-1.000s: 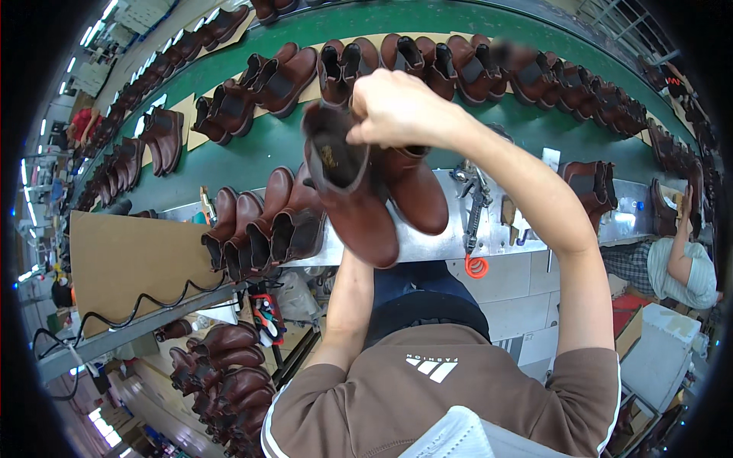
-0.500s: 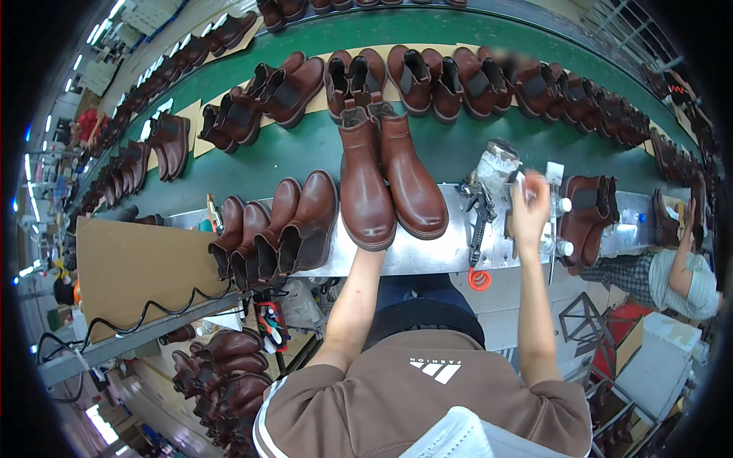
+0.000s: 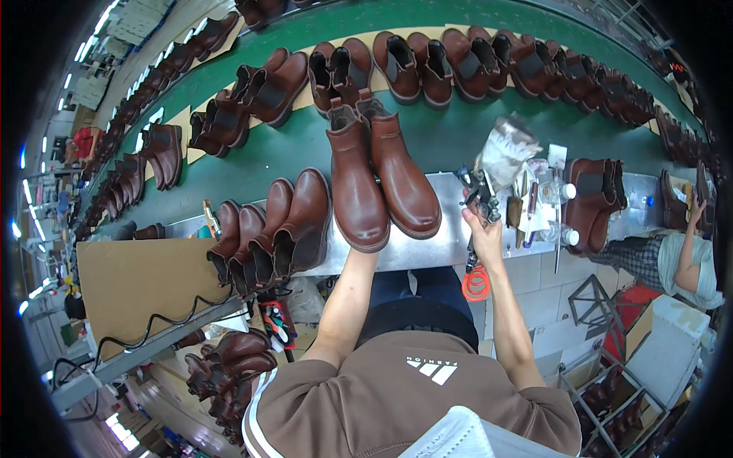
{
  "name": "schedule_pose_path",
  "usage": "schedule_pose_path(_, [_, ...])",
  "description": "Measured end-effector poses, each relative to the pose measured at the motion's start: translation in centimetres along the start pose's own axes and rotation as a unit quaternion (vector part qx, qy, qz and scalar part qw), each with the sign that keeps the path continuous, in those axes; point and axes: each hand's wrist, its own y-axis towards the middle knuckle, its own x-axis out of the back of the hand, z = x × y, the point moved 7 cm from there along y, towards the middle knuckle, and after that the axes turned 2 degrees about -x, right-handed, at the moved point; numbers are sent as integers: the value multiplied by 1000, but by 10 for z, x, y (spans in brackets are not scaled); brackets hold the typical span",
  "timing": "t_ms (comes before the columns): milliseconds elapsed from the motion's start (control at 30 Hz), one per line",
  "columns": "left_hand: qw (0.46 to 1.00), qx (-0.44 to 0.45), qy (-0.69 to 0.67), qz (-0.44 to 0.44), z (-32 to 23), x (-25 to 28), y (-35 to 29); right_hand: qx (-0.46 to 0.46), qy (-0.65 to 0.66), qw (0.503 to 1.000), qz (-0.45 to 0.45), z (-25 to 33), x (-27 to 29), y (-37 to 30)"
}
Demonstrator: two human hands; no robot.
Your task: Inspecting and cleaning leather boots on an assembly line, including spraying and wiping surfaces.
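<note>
- your left hand (image 3: 365, 256) is mostly hidden under the toe of the left boot of the brown pair (image 3: 382, 179); it seems to touch the sole there, but i cannot tell if its grip is closed or loose.
- this pair stands upright on the metal surface (image 3: 443, 229), the two boots side by side and touching, toes toward you, heels near the green belt (image 3: 290, 153).
- your right hand (image 3: 482, 233) has its grip closed on a dark metal hand tool (image 3: 479, 195) (maybe an air tool, the form is not clear), with an orange coiled hose (image 3: 475, 282) hanging below the edge.
- the tool is just beside the right boot and does not touch it, so i judge the work with the tool on this pair is not begun.
- left of the pair, several brown boots (image 3: 271, 233) lean in a row on the same surface; whether these are finished or waiting, the picture does not say.
- many more pairs lie on the belt, so much work looks left.
</note>
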Motion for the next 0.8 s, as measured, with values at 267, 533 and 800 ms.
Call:
schedule_pose_path(267, [999, -9, 35, 17, 6, 6, 2, 0, -6, 997, 80, 147, -48, -41])
schedule_pose_path(533, [998, 22, -52, -1, 9, 8, 4, 28, -77, 996, 30, 155, -43, -56])
schedule_pose_path(800, [988, 79, -130, 4, 20, -3, 1, -5, -15, 1000, 9, 140, -39, -37])
